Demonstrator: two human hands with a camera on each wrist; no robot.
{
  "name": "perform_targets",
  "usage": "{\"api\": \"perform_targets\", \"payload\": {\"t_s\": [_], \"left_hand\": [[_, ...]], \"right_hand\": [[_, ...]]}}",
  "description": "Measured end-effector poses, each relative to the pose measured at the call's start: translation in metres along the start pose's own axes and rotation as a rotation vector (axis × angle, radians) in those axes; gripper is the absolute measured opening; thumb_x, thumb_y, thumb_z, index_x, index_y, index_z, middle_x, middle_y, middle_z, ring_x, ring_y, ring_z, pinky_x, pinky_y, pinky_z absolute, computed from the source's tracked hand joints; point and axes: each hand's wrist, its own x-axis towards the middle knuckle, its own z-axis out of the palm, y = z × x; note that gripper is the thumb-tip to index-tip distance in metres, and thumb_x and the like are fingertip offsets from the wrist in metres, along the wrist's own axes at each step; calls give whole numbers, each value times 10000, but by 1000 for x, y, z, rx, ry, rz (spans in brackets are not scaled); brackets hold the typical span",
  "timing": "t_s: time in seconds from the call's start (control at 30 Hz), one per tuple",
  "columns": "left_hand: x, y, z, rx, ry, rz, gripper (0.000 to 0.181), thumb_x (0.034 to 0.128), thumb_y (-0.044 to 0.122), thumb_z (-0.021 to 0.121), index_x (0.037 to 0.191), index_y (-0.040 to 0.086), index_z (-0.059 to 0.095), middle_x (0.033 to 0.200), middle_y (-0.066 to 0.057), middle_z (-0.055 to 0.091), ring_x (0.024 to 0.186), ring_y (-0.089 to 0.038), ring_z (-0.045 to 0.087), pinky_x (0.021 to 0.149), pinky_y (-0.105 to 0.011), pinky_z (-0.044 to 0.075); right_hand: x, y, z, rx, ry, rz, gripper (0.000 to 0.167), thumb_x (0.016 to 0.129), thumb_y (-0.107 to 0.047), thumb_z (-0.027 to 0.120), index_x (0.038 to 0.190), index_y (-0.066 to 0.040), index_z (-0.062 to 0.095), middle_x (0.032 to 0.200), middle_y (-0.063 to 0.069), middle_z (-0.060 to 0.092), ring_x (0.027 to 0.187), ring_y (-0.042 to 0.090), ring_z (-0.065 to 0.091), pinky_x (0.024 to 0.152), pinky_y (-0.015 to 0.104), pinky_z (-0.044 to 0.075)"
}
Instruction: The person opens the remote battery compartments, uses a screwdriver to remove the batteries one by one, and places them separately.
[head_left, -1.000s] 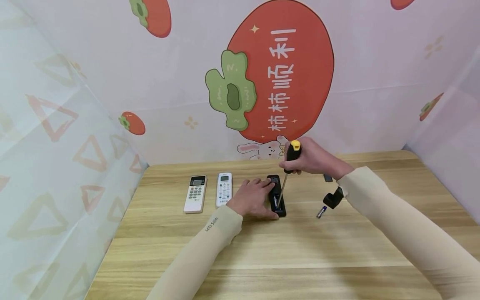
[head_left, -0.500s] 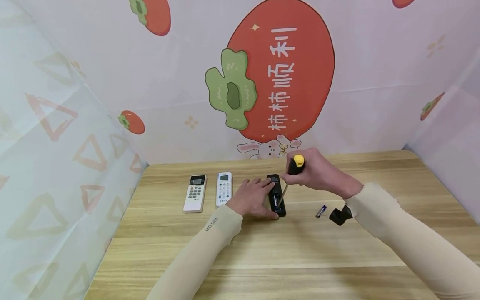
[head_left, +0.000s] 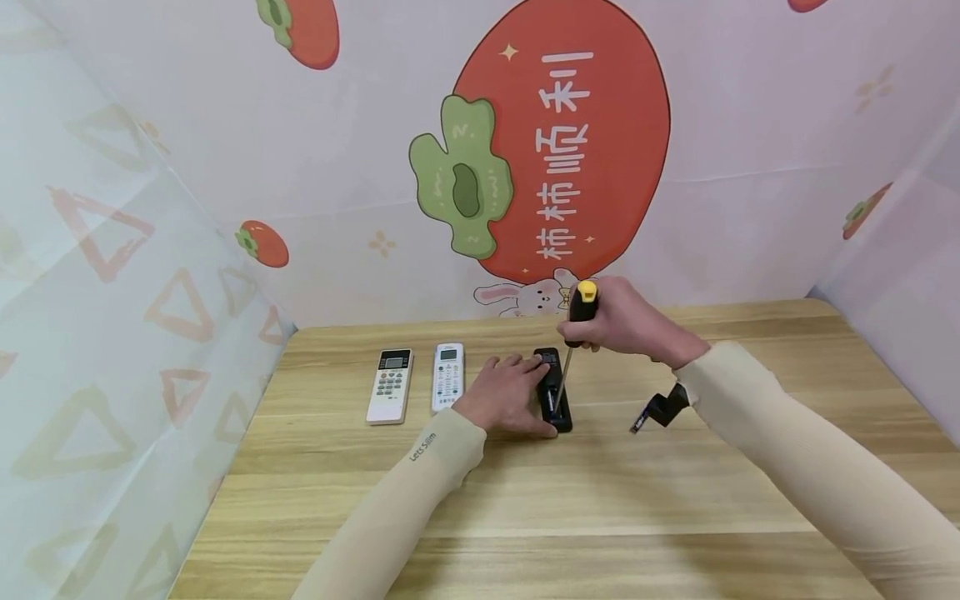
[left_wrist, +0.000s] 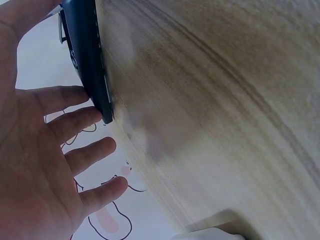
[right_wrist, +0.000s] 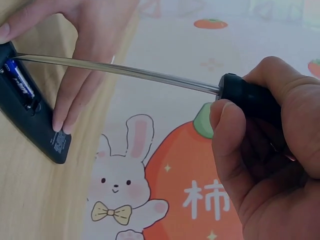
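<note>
My left hand [head_left: 506, 396] lies at the left side of a black remote control [head_left: 551, 360], its thumb on the near end and fingertips on the far part. In the left wrist view those fingers are spread and fairly straight. The remote's battery compartment is uncovered, and a blue-and-silver battery [right_wrist: 21, 80] sits inside. My right hand [head_left: 622, 317] grips the black-and-yellow handle of a screwdriver [head_left: 582, 312]. Its metal shaft slants down, with the tip at the near end of the compartment beside the battery; exact contact is hard to tell.
Two white remote controls [head_left: 390, 387] [head_left: 448, 379] lie to the left on the wooden table [head_left: 525, 517]. A loose battery [head_left: 640, 419] lies at the right, partly covered by a black device [head_left: 667, 406] at my right wrist. Printed cloth walls [head_left: 337, 208] enclose the back and sides.
The screwdriver handle tipped toward me and right, then rose back to a steeper stance with my right hand. Its tip stays in the compartment. My left hand and the black remote have held still.
</note>
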Motion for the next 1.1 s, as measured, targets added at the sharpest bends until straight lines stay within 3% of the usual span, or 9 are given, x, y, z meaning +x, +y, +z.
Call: {"api": "perform_targets", "payload": {"t_s": [0.5, 0.73, 1.1], "left_hand": [[1, 0, -2, 4, -21, -1, 1013, 771, 764, 685, 1575, 215, 402, 1625, 12, 349, 1484, -270, 317, 1179, -550, 268], [1, 0, -2, 21, -21, 7, 1015, 772, 769, 682, 1575, 215, 402, 1625, 9, 350, 1482, -273, 322, 1173, -555, 276], [1, -1, -1, 19, -20, 3, 1020, 763, 769, 689, 1570, 211, 412, 1621, 10, 357, 1476, -271, 332, 1168, -553, 286]], "right_hand": [[6, 8, -3, 71, 2, 17, 151, 926, -155, 744, 857, -43, 669, 671, 76, 647, 570, 304, 644, 597, 372, 571], [6, 2, -8, 110, 48, -17, 157, 925, -116, 742, 976, -21, 627, 753, 99, 655, 566, 257, 630, 559, 358, 569], [4, 5, -3, 118, 29, 12, 156, 922, -151, 751, 925, -28, 655, 729, 97, 647, 568, 296, 633, 567, 353, 569]]}}
